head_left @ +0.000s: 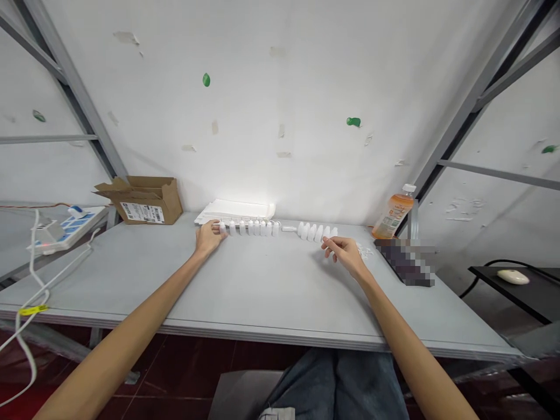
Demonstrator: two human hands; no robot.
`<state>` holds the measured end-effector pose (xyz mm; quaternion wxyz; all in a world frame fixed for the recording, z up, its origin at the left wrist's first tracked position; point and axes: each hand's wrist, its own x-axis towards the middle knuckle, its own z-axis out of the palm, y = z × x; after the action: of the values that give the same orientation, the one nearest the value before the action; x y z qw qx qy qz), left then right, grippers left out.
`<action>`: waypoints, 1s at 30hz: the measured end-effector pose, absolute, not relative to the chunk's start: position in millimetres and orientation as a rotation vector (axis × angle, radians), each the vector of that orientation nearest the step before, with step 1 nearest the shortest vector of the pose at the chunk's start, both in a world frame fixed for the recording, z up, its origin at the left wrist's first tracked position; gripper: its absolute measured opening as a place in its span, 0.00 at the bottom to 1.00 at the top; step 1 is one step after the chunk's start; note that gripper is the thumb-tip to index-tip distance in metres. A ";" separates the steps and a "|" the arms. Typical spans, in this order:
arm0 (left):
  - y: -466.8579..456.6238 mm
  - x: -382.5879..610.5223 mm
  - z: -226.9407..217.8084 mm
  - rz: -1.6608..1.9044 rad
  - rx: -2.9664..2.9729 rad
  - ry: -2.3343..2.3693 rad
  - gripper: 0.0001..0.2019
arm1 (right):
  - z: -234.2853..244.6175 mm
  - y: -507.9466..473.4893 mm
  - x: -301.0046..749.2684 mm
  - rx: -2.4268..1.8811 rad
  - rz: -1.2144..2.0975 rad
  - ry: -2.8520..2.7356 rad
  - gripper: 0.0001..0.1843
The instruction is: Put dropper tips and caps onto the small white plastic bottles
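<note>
A row of small white rounded tabs (pixel 256 228) runs along a thin rail near the back of the table. At its left end, my left hand (pixel 209 238) is closed with thumb and fingers around the first tab. Further right is a second group of white tabs (pixel 311 232), overlapping and tilted, with a short white handle-like piece (pixel 289 229) at its left. My right hand (pixel 344 254) is just in front of that group's right end, its fingers curled and thumb and forefinger together. Anything between those fingertips is too small to make out.
Behind the tabs lies a stack of white sheets (pixel 236 210). An open cardboard box (pixel 151 201) stands back left, near a power strip (pixel 72 228) with cables. At right are an orange drink bottle (pixel 394 214), small white bits (pixel 364 251) and a dark blurred flat object (pixel 405 262).
</note>
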<state>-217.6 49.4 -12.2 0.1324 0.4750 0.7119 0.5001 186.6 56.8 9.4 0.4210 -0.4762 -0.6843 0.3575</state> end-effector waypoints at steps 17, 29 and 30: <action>-14.0 -172.5 19.3 1.571 1.930 2.397 0.18 | 3.5 59.3 182.8 -1.210 0.570 -1.793 0.22; 111.5 -54.5 88.8 0.179 2.619 1.780 0.11 | -6.5 66.2 185.0 -1.183 0.156 -1.907 0.17; 124.1 -48.2 90.4 0.144 2.593 1.785 0.10 | -6.4 66.7 185.9 -1.182 0.146 -1.899 0.17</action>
<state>-48.2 124.1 90.4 -0.0048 0.8228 0.5665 0.0456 185.9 66.7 -6.4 0.4348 -0.4749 -0.7629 0.0588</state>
